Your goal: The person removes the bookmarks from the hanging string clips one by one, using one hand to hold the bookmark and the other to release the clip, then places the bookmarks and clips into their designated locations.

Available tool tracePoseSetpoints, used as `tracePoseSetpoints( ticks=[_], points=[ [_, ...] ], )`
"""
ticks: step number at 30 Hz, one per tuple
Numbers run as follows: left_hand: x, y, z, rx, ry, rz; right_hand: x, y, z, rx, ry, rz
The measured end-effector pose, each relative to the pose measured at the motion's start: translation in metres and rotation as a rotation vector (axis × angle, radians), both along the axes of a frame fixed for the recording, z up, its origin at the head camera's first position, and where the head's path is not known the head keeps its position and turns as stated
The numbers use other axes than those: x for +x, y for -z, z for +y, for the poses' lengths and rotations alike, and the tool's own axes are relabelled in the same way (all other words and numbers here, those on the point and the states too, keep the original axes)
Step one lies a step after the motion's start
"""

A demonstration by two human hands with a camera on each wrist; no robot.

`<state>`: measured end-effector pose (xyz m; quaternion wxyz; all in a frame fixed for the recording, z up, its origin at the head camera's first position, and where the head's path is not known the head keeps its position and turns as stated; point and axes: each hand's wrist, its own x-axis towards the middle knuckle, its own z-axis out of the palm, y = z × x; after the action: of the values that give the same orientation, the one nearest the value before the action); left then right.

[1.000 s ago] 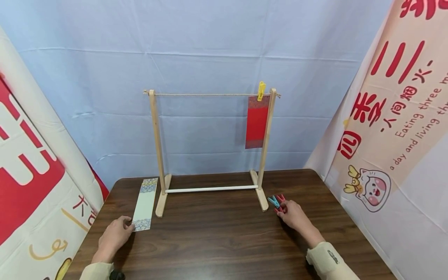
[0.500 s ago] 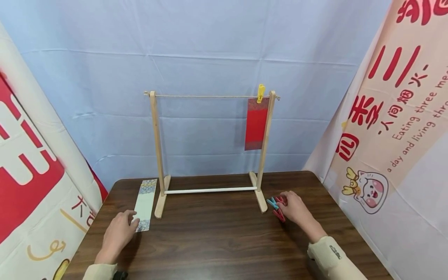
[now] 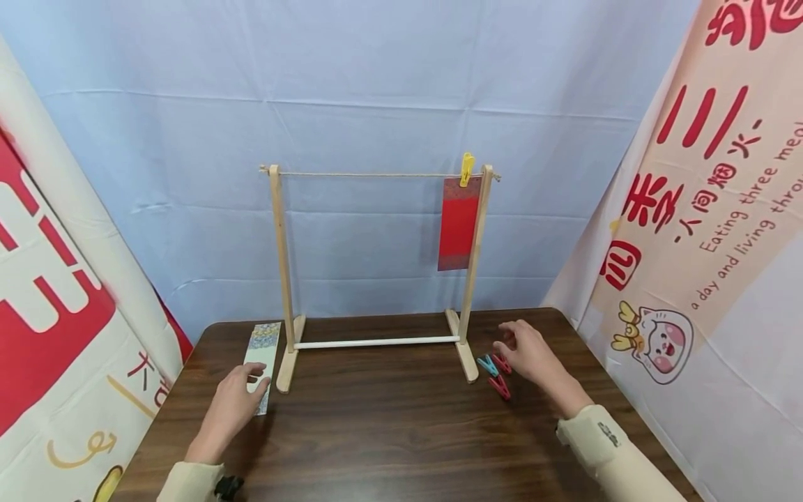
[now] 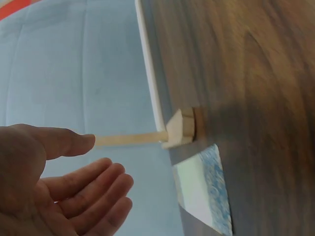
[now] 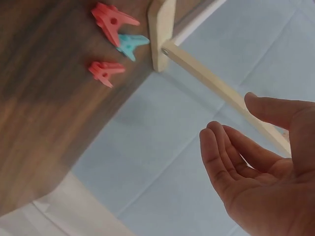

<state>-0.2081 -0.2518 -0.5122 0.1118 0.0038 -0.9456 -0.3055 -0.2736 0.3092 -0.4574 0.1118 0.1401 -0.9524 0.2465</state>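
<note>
My left hand (image 3: pixel 232 404) hovers with relaxed fingers over a pale paper strip (image 3: pixel 263 352) with blue floral ends, covering part of it in the head view. In the left wrist view the strip (image 4: pixel 197 191) lies on the table beyond my fingertips, and nothing is between thumb and fingers. My right hand (image 3: pixel 530 352), loosely bent and holding nothing, is just behind and right of the clothespins. They are a blue clothespin (image 3: pixel 488 365) between two red ones; in the right wrist view a red clothespin (image 5: pixel 113 22) lies against the blue clothespin (image 5: pixel 131 45).
A wooden rack (image 3: pixel 282 258) with a string (image 3: pixel 370 174) across its top stands at the back of the table (image 3: pixel 376 432). Near its right post a yellow clothespin (image 3: pixel 466 170) holds a red paper strip (image 3: pixel 458 233) on the string. Cloth backdrops (image 3: pixel 376 84) surround the table.
My right hand has left the clothespins, lifting away and back. My left hand has moved right and forward from the strip's near edge to above it.
</note>
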Motion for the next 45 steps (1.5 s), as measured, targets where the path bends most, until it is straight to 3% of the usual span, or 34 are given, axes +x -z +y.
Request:
tracePoseSetpoints(
  ticks=[10, 19, 32, 45],
  points=[
    [-0.009, -0.014, 0.012, 0.056, 0.045, 0.067, -0.008, -0.024, -0.006, 0.020, -0.019, 0.048],
    [-0.016, -0.032, 0.027, 0.078, 0.082, 0.068, -0.015, -0.052, -0.010, 0.013, -0.053, 0.197],
    [-0.029, -0.034, 0.051, 0.135, 0.135, 0.094, -0.020, -0.078, -0.012, -0.015, -0.110, 0.284],
    [-0.045, -0.035, 0.075, 0.196, 0.180, 0.197, -0.029, -0.095, -0.018, -0.037, -0.196, 0.420]
  ],
)
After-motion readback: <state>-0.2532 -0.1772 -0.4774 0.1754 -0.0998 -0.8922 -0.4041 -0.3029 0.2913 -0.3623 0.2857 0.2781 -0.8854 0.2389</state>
